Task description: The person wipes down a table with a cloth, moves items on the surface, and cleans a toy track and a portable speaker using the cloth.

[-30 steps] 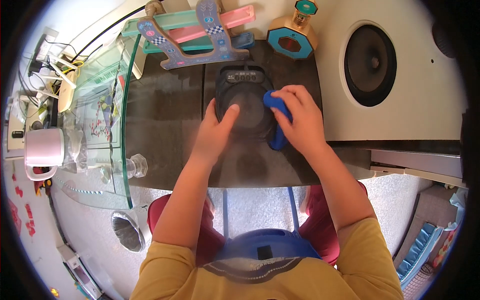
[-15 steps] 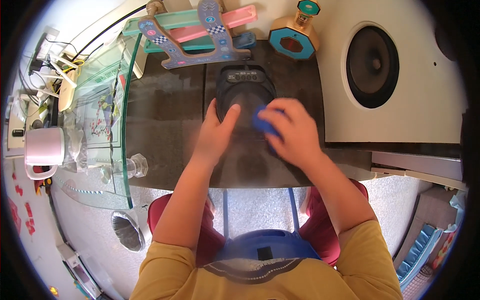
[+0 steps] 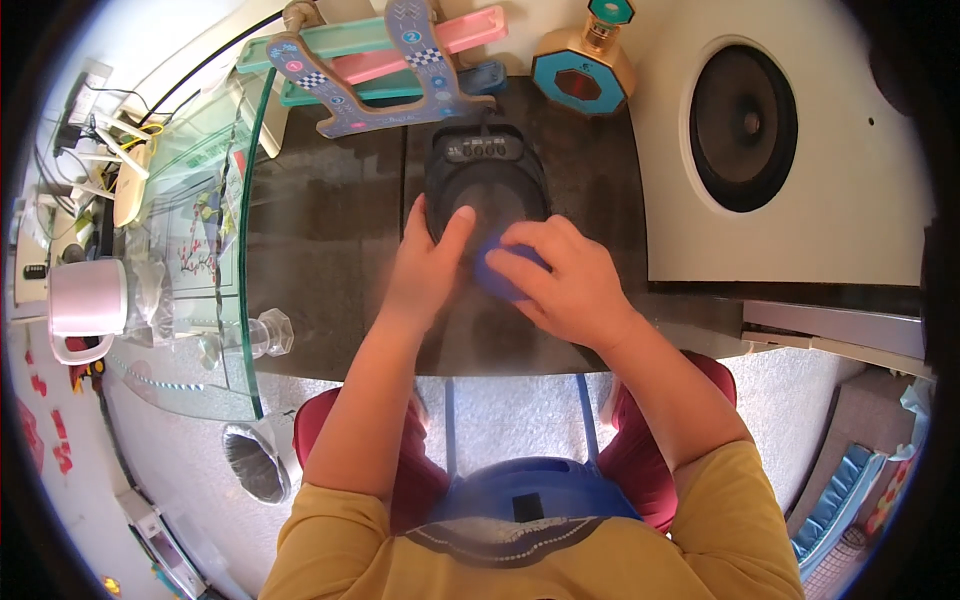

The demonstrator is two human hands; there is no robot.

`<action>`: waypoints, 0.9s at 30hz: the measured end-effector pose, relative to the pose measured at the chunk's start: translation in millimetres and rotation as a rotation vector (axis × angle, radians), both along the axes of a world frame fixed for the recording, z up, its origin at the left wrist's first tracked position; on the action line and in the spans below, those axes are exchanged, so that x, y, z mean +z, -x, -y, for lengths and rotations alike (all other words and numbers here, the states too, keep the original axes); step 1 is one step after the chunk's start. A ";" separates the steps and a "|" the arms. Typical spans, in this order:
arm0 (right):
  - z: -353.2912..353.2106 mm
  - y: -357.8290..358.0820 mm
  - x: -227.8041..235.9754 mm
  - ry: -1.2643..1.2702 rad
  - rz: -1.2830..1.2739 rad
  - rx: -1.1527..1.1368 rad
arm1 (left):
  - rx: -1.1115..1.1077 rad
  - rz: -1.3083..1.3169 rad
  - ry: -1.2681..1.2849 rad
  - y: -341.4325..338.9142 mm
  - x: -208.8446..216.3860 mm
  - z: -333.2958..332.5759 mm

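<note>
A black device (image 3: 487, 190) with a rounded top and a row of small knobs or buttons on its far-end panel (image 3: 482, 149) lies in front of me on the dark tabletop (image 3: 325, 250). My left hand (image 3: 428, 255) grips its left near edge, thumb on top and fingers along the side. In my right hand (image 3: 568, 275) is a rounded blue pad (image 3: 508, 268), perhaps a sponge or folded cloth. The fingers press it at the device's near right part. My right hand covers some of the pad, and motion blurs its outline.
Behind the device stands a wooden toy ramp (image 3: 400, 75), with a gold and teal bottle (image 3: 583, 75) to its right. A large white speaker (image 3: 840, 150) is at the right. A glass shelf (image 3: 200, 300) and a pink mug (image 3: 88, 300) are at the left.
My right hand has moved left and slightly nearer to me with the blue pad. The left hand keeps its hold on the black device.
</note>
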State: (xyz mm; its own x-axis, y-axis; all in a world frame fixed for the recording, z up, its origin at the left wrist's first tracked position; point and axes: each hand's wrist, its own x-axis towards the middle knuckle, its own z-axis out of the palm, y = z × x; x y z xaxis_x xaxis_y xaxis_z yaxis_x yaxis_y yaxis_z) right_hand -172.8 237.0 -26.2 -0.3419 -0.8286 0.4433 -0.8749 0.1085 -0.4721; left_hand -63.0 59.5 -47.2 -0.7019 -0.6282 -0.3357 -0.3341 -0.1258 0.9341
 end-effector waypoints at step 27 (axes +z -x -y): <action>0.3 12.8 -4.1 0.061 -0.021 -0.025 | -0.031 -0.037 -0.087 1.0 12.2 -3.2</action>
State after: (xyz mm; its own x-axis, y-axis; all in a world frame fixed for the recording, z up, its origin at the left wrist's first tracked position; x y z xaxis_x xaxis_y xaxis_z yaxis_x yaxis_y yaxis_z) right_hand -185.6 236.6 -30.3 -0.3517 -0.7914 0.4999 -0.8822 0.1018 -0.4597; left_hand -64.1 62.7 -35.0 -0.7336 -0.5754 -0.3617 -0.3049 -0.1971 0.9318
